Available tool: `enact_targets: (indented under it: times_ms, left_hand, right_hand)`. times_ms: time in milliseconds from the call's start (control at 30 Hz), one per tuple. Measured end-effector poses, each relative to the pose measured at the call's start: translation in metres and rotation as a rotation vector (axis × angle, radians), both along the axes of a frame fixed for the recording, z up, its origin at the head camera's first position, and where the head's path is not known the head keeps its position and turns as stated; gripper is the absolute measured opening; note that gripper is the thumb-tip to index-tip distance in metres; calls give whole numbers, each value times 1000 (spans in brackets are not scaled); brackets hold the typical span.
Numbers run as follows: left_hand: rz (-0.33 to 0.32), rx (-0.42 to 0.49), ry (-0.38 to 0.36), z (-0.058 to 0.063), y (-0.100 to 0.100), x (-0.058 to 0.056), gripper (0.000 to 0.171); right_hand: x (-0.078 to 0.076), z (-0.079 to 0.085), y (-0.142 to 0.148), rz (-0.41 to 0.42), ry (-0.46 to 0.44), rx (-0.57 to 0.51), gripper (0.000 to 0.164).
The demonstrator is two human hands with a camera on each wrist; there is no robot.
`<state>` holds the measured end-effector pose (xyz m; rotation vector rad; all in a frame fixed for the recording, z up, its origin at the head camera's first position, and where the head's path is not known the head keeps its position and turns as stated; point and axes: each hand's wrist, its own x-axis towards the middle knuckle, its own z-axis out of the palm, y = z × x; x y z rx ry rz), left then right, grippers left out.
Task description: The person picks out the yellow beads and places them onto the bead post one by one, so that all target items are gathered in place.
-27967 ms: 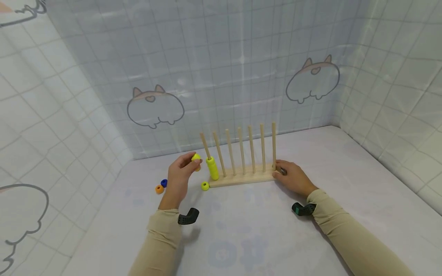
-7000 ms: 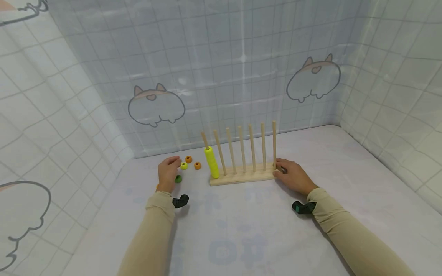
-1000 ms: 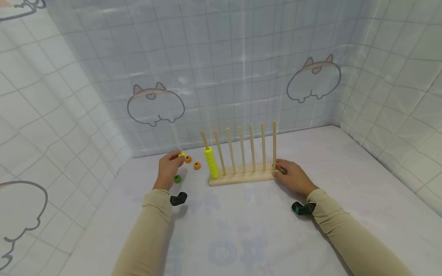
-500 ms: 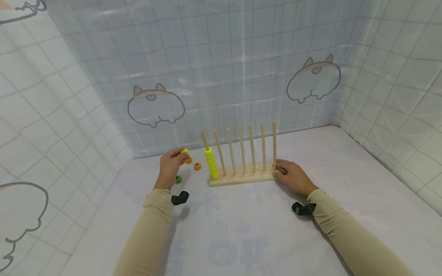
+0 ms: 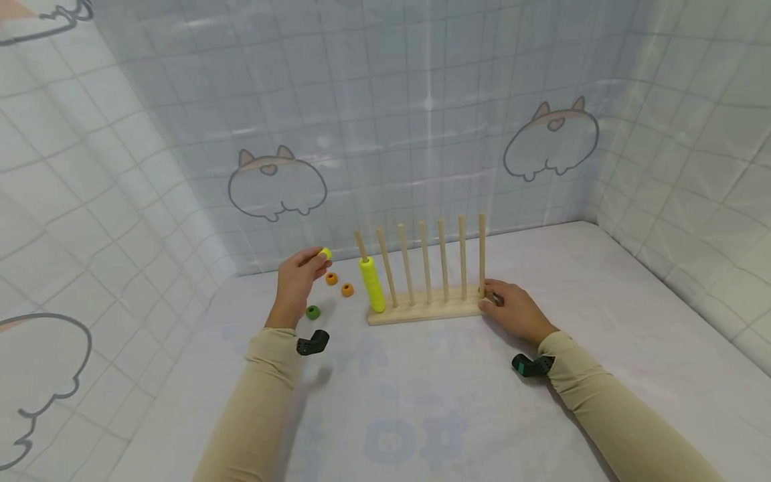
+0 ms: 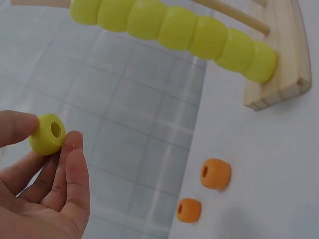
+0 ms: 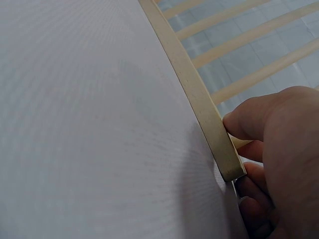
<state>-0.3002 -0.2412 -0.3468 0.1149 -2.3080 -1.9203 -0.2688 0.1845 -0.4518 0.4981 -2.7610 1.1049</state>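
Note:
My left hand point(image 5: 296, 280) pinches a yellow bead point(image 6: 47, 134) between thumb and fingers, raised above the table, its hole visible in the left wrist view. To its right stands a wooden peg rack point(image 5: 430, 310) with a row of upright pegs. Several yellow beads point(image 5: 372, 286) are stacked on the leftmost peg, whose bare tip sticks out above them. The other pegs carry no beads. My right hand point(image 5: 515, 309) grips the right end of the rack's base point(image 7: 202, 107), thumb on top at the edge, other fingers partly hidden behind it.
Two orange beads point(image 5: 347, 290) lie on the table between my left hand and the rack. A green bead point(image 5: 312, 312) rests nearer, beside the left wrist. Behind the rack rises a tile-patterned wall point(image 5: 385, 134), with side walls left and right.
Over the last second the left hand lifts the yellow bead from beside the orange ones. Since the oldest frame the yellow stack has grown taller. The right hand stays on the base.

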Motion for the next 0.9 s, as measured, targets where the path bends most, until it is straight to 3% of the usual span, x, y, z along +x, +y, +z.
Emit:
enact_targets:
  times_ms: [433, 900]
  left_hand:
    - [-105, 87, 46, 32, 12, 7, 47]
    - [-135, -14, 83, 41, 23, 13, 48]
  right_hand:
    - [2, 3, -1, 0, -2, -20, 45]
    - [1, -1, -1, 2, 4, -19, 46]
